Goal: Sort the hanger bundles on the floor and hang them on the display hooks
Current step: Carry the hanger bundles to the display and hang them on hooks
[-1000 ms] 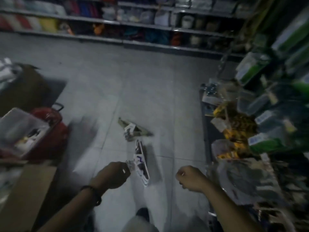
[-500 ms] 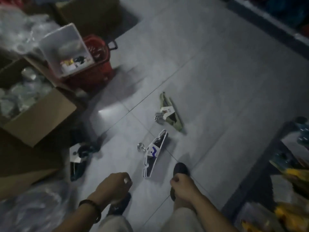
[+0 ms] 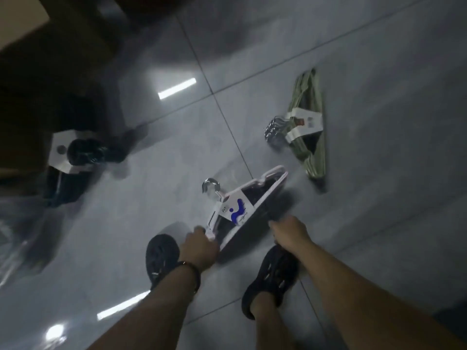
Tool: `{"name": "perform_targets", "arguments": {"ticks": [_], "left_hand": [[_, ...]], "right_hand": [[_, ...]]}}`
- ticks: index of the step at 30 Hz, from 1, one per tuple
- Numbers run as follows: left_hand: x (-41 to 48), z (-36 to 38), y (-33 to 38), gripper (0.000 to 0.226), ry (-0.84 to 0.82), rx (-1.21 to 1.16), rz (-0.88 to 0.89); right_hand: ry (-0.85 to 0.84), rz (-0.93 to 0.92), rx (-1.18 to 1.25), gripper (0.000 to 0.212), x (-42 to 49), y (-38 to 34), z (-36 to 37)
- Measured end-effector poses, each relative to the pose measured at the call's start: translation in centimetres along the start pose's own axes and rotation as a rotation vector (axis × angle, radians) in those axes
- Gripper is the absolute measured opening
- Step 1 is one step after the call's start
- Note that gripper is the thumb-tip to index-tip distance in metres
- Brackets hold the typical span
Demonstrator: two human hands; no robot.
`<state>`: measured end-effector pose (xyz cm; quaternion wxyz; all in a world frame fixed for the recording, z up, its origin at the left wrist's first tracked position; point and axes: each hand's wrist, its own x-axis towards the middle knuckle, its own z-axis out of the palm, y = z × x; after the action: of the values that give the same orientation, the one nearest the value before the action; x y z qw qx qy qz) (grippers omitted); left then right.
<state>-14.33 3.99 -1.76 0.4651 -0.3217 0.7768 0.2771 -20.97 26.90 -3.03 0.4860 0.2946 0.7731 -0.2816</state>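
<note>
A white hanger bundle (image 3: 242,210) with a blue-printed paper band and a chrome hook lies tilted on the grey tiled floor just ahead of my feet. My left hand (image 3: 199,246) is closed on its near end. My right hand (image 3: 290,232) grips its lower long edge. An olive-green hanger bundle (image 3: 309,127) with a white band and chrome hooks lies farther off to the right. A dark green bundle (image 3: 75,162) with a white band lies at the left, blurred.
My two dark shoes (image 3: 161,253) stand on the floor under my arms. A cardboard box (image 3: 22,18) fills the upper left corner. Crinkled clear plastic (image 3: 15,238) lies at the left edge. Ceiling lights reflect off the glossy tiles.
My view has dropped from the shop aisle and shelves to the floor. Both hands have come down and taken hold of the white bundle, which lay untouched half a second ago.
</note>
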Motion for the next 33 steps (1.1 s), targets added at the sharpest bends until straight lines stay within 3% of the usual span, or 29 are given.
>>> {"name": "perform_targets", "arguments": {"ticks": [3, 5, 9, 14, 19, 23, 28, 33], "left_hand": [[6.0, 3.1, 1.1, 0.053, 0.149, -0.115, 0.010], [8.8, 4.9, 1.0, 0.042, 0.141, -0.144, 0.035], [11.3, 7.7, -0.3, 0.034, 0.214, -0.206, 0.066], [12.1, 7.5, -1.0, 0.032, 0.269, -0.066, 0.136], [10.9, 6.2, -0.1, 0.029, 0.244, -0.096, 0.124], [8.6, 4.9, 0.2, 0.021, 0.262, -0.062, 0.121], [4.9, 2.7, 1.0, 0.031, 0.279, -0.136, 0.160], [-1.2, 0.8, 1.6, 0.045, 0.254, -0.216, 0.271]], "right_hand": [[0.003, -0.018, 0.084, 0.030, 5.2, -2.2, 3.0], [0.009, -0.009, 0.138, 0.025, 8.3, -3.2, 4.6], [0.083, 0.145, 0.303, 0.018, 12.5, -3.6, 7.2], [0.194, 0.261, 0.441, 0.015, 13.2, -4.2, 8.4], [0.220, 0.272, 0.486, 0.019, 12.0, -4.7, 7.9], [0.218, 0.249, 0.523, 0.013, 9.5, -4.5, 7.2], [0.248, 0.085, 0.575, 0.004, 5.3, -4.2, 5.1], [0.128, -0.027, 0.792, 0.017, -0.8, -5.3, 2.1]]}}
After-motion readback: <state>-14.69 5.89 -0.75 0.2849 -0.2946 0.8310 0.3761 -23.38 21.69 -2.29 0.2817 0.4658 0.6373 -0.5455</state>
